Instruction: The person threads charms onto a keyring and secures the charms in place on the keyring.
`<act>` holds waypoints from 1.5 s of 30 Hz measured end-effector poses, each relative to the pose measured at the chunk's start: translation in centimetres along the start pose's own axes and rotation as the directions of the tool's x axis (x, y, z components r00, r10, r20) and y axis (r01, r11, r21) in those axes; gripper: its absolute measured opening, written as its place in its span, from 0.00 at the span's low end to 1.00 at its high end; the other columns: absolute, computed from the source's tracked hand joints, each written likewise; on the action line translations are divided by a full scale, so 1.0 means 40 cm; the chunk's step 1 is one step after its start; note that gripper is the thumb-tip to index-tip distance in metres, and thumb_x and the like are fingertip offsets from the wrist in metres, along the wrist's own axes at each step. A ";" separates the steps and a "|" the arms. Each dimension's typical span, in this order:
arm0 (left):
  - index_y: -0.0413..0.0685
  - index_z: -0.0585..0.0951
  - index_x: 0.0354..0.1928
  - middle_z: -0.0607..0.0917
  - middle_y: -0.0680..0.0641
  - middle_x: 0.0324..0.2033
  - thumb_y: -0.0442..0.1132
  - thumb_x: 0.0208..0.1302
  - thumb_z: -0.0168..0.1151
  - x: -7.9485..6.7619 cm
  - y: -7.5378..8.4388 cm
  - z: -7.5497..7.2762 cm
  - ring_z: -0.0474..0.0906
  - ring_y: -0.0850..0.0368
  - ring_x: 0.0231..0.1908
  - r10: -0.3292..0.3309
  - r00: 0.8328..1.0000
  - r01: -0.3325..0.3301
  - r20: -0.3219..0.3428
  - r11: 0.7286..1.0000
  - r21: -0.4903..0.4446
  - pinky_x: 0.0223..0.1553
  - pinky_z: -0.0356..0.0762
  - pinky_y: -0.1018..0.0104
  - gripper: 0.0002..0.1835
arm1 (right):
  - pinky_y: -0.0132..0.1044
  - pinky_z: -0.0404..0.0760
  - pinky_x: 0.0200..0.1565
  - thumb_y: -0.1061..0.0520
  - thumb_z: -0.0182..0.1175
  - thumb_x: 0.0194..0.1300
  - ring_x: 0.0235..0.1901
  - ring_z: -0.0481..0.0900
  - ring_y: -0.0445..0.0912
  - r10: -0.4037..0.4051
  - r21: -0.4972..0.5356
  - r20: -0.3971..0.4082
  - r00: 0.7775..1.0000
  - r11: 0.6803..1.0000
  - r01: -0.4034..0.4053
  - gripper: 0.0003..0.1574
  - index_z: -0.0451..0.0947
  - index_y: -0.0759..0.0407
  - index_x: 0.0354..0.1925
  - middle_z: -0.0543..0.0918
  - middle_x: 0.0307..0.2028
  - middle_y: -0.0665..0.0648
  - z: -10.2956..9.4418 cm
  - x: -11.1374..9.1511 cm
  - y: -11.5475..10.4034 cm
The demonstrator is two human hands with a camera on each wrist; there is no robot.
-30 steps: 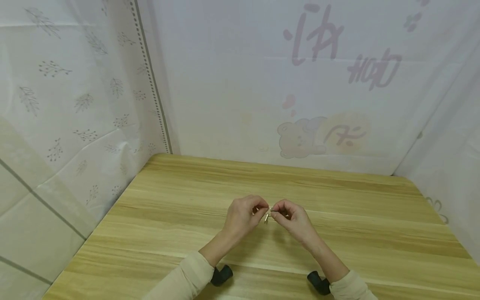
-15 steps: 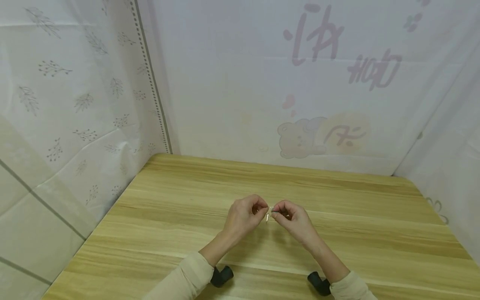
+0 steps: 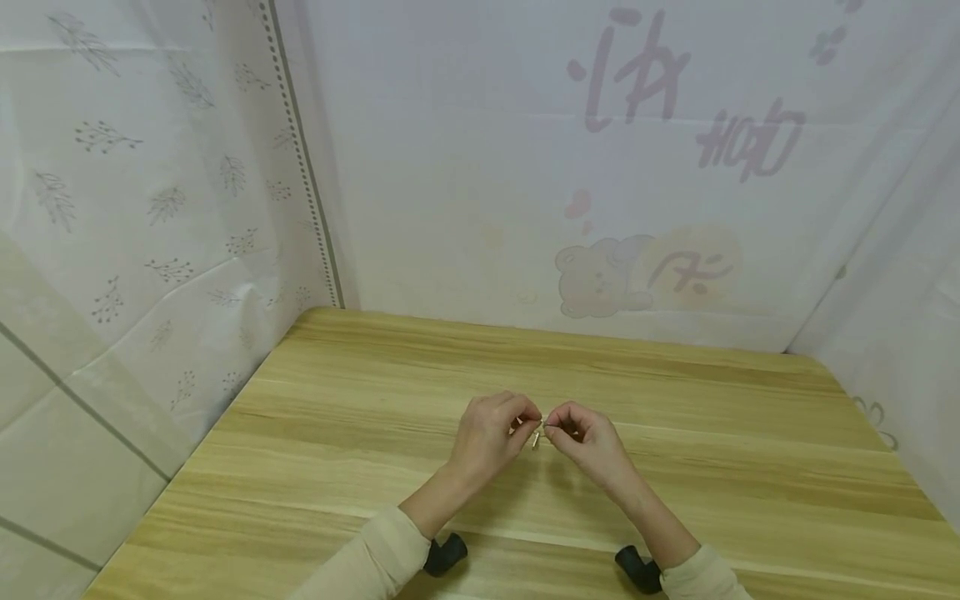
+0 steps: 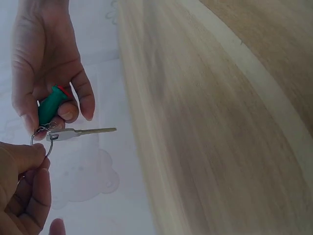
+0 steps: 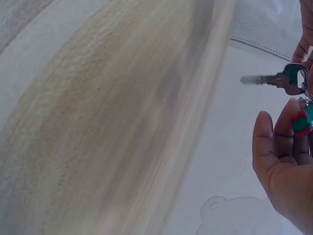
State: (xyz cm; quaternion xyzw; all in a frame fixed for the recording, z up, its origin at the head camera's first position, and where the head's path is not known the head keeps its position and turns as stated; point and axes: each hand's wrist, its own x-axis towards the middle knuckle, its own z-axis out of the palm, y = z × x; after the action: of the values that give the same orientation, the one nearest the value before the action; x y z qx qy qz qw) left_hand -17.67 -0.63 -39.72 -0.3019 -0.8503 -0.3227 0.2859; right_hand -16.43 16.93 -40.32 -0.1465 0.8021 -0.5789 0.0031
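Observation:
Close together above the table's middle, my two hands work on a small keyring. The left hand (image 3: 489, 427) pinches the metal split ring (image 4: 51, 148) between thumb and forefinger. A silver key (image 4: 61, 134) hangs from that ring, its blade pointing down toward the table. My right hand (image 3: 594, 443) holds a green charm with a red end (image 4: 51, 105) in its fingertips, and a short chain (image 4: 45, 127) leads from the charm to the ring. In the right wrist view the key (image 5: 292, 79) shows beside the charm (image 5: 303, 121); the left hand is mostly cut off there.
A wood-grain table (image 3: 360, 367) lies beneath the hands. Pale printed curtains (image 3: 450, 167) stand along its back and sides. Dark rounded pieces (image 3: 446, 555) sit by both wrists.
The left hand has shifted slightly to the right, toward the right hand. The hanging key has swung a little; both hands keep their grip.

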 end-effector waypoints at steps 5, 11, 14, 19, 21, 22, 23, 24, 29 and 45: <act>0.48 0.84 0.29 0.85 0.55 0.24 0.33 0.53 0.70 -0.002 -0.001 -0.005 0.77 0.66 0.23 -0.145 0.986 0.153 0.087 0.983 -0.104 0.25 0.72 0.80 0.04 | 0.28 0.72 0.29 0.62 0.60 0.63 0.29 0.72 0.38 -0.010 -0.002 0.012 1.000 1.000 0.010 0.04 0.76 0.64 0.36 0.79 0.30 0.52 0.001 0.001 0.003; 0.48 0.83 0.28 0.84 0.54 0.22 0.33 0.55 0.68 -0.002 -0.002 -0.009 0.75 0.67 0.21 -0.242 0.963 0.261 0.120 0.949 -0.179 0.24 0.71 0.78 0.03 | 0.28 0.71 0.29 0.61 0.60 0.63 0.28 0.71 0.39 -0.012 0.003 0.020 1.000 1.000 0.012 0.05 0.77 0.64 0.36 0.79 0.31 0.53 0.000 0.000 0.001; 0.48 0.83 0.28 0.84 0.54 0.23 0.34 0.55 0.68 -0.001 -0.003 -0.011 0.75 0.67 0.21 -0.285 0.949 0.311 0.138 0.920 -0.239 0.24 0.72 0.77 0.03 | 0.28 0.71 0.29 0.60 0.60 0.64 0.28 0.71 0.39 -0.007 0.004 0.021 1.000 1.000 0.007 0.05 0.77 0.63 0.37 0.78 0.31 0.53 0.000 -0.001 -0.001; 0.45 0.81 0.29 0.84 0.52 0.24 0.33 0.57 0.66 -0.002 -0.005 -0.009 0.77 0.66 0.24 -0.299 0.937 0.342 0.179 0.891 -0.298 0.26 0.74 0.76 0.02 | 0.29 0.71 0.29 0.62 0.59 0.64 0.28 0.70 0.39 0.000 0.002 0.020 1.000 1.000 0.000 0.04 0.76 0.63 0.36 0.77 0.31 0.54 -0.001 -0.001 0.000; 0.45 0.81 0.31 0.84 0.53 0.25 0.33 0.57 0.66 -0.002 -0.003 -0.009 0.78 0.65 0.26 -0.271 0.945 0.313 0.182 0.908 -0.279 0.28 0.75 0.76 0.02 | 0.29 0.72 0.30 0.63 0.59 0.64 0.29 0.71 0.39 0.004 0.001 0.017 1.000 1.000 -0.004 0.03 0.76 0.63 0.35 0.77 0.30 0.54 -0.001 -0.001 0.000; 0.46 0.82 0.32 0.84 0.53 0.26 0.34 0.57 0.66 -0.002 -0.002 -0.009 0.78 0.64 0.26 -0.249 0.952 0.289 0.175 0.921 -0.262 0.28 0.75 0.76 0.02 | 0.29 0.71 0.30 0.63 0.59 0.63 0.28 0.71 0.40 0.008 0.001 0.014 1.000 1.000 -0.008 0.02 0.76 0.63 0.35 0.77 0.30 0.54 -0.001 -0.001 0.001; 0.46 0.82 0.32 0.84 0.53 0.26 0.34 0.57 0.67 -0.001 -0.001 -0.009 0.79 0.64 0.27 -0.225 0.961 0.260 0.164 0.935 -0.240 0.29 0.75 0.76 0.03 | 0.28 0.71 0.30 0.63 0.59 0.63 0.29 0.71 0.40 0.010 0.000 0.011 1.000 1.000 -0.010 0.02 0.76 0.63 0.35 0.77 0.30 0.53 0.000 -0.001 0.001; 0.47 0.82 0.33 0.84 0.53 0.27 0.34 0.57 0.67 -0.001 0.001 -0.008 0.79 0.64 0.28 -0.199 0.968 0.229 0.150 0.949 -0.216 0.29 0.75 0.76 0.03 | 0.28 0.72 0.30 0.63 0.59 0.63 0.28 0.71 0.40 0.012 0.001 0.008 1.000 1.000 -0.012 0.02 0.76 0.63 0.34 0.77 0.30 0.53 0.001 -0.001 0.000; 0.49 0.83 0.30 0.85 0.54 0.26 0.32 0.52 0.70 0.002 0.003 -0.007 0.80 0.64 0.27 -0.077 0.995 0.083 0.058 0.990 -0.116 0.28 0.75 0.78 0.06 | 0.28 0.71 0.29 0.63 0.60 0.63 0.28 0.71 0.39 -0.002 -0.001 0.000 1.000 1.000 0.002 0.04 0.76 0.64 0.34 0.77 0.29 0.54 0.003 0.003 0.004; 0.44 0.83 0.30 0.86 0.53 0.25 0.35 0.56 0.68 -0.002 -0.001 -0.012 0.78 0.65 0.24 -0.248 0.960 0.274 0.132 0.929 -0.248 0.26 0.73 0.78 0.02 | 0.28 0.73 0.28 0.58 0.63 0.61 0.28 0.71 0.39 -0.024 0.002 0.035 0.999 1.000 0.024 0.10 0.76 0.64 0.38 0.79 0.32 0.57 -0.002 -0.001 0.000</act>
State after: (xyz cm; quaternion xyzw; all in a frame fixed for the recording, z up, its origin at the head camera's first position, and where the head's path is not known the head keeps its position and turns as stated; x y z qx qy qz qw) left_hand -17.50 -1.02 -39.46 -0.2369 -0.8454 -0.4527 0.1554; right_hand -16.42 17.02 -40.29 -0.1664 0.7997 -0.5768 0.0103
